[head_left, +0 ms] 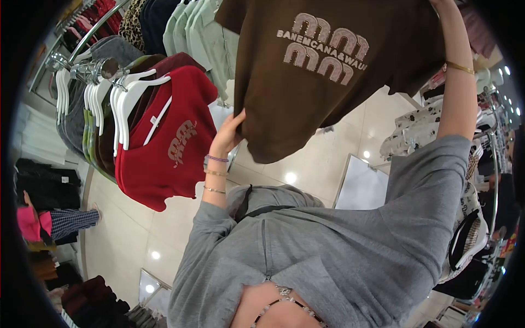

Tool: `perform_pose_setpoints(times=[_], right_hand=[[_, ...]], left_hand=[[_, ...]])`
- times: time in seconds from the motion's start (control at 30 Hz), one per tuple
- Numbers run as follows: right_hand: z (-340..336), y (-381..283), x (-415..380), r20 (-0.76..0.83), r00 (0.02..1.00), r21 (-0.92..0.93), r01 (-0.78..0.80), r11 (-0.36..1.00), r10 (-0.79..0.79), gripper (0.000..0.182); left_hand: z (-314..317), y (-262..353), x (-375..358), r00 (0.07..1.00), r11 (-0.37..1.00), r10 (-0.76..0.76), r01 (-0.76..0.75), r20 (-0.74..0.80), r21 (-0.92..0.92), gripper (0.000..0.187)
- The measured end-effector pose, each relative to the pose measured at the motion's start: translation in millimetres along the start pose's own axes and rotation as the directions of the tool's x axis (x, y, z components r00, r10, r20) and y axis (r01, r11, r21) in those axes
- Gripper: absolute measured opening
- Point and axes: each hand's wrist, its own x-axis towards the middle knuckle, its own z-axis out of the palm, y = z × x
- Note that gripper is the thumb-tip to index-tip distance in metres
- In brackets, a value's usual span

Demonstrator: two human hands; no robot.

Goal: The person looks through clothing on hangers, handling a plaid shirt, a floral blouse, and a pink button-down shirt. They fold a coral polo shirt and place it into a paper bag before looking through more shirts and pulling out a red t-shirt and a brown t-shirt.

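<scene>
A dark brown T-shirt (306, 104) with pink glittery lettering is held up before me, its top cut off by the frame. My left hand (229, 134) grips the side edge near the hem, thumb in front and the other fingers behind the cloth. High at the upper right, my right hand (441, 3) is at the shirt's other side; its fingers are mostly outside the frame, while the shirt hangs raised beside it. A red T-shirt (164, 147) with similar lettering hangs on a white hanger (128, 104) left of my left hand.
A metal rail (90, 33) carries several garments on white hangers. Pale green shirts (199, 38) hang behind. White printed clothes (415, 128) line a rack on the right. At the left, a person in checked trousers (74, 220) stands by dark clothing. The floor (120, 240) is shiny tile.
</scene>
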Motion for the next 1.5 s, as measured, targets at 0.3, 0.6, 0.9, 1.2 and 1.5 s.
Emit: perform_pose_setpoints(times=[0.3,0.6,0.9,1.2,1.5], right_hand=[[40,2,-31,0.038,0.988,0.365,-0.15,0.919,0.147,0.032],[44,134,7,0.068,0.956,0.441,-0.286,0.851,0.286,0.034],[56,175,-15,0.143,0.921,0.495,-0.384,0.779,0.363,0.039],[33,157,-18,0.2,0.912,0.453,-0.41,0.791,0.358,0.042],[60,128,-49,0.246,0.94,0.451,-0.328,0.83,0.238,0.034]], left_hand=[[-2,-10,-56,0.983,0.817,0.178,-0.169,-0.037,-0.551,0.047],[39,-65,-46,0.933,0.906,0.36,-0.35,0.004,0.239,0.049],[12,-49,-70,0.88,0.75,0.453,-0.462,0.142,0.474,0.05],[14,-42,-65,0.83,0.621,0.519,-0.529,0.203,0.578,0.051],[-12,-2,-16,0.982,0.897,0.143,-0.076,-0.123,0.435,0.044]])
